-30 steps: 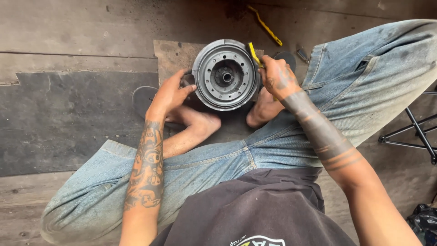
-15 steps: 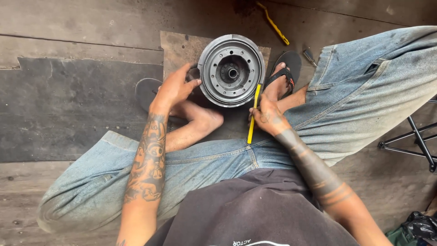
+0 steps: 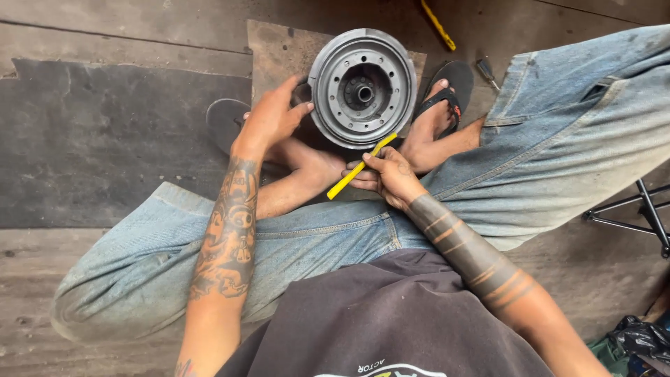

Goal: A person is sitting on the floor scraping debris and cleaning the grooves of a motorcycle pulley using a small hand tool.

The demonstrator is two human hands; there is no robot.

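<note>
The person sits on the floor with knees bent, in blue jeans and a dark shirt. The right hand [image 3: 387,178] is closest, and its grip is closed around a yellow tool [image 3: 359,169] that points up toward 1 o'clock. The tip of the tool touches the bottom edge of a round grey metal wheel part [image 3: 361,87]. The left hand [image 3: 269,119] sits at 9 o'clock from the wheel part, its fingers wrapped on the rim to hold it steady. It looks like the person is working at the edge of the part with the tool, so the next move needs a firm hold and a careful push. The wheel part stands on a flat brown board [image 3: 272,49], between the feet in black sandals [image 3: 447,87]. Farther off at 12 o'clock, another yellow tool [image 3: 438,25] lies on the worn wooden floor [image 3: 105,31]. A dark mat [image 3: 105,132] lies at 9 o'clock, and a black metal stand [image 3: 638,213] is at 3 o'clock.
</note>
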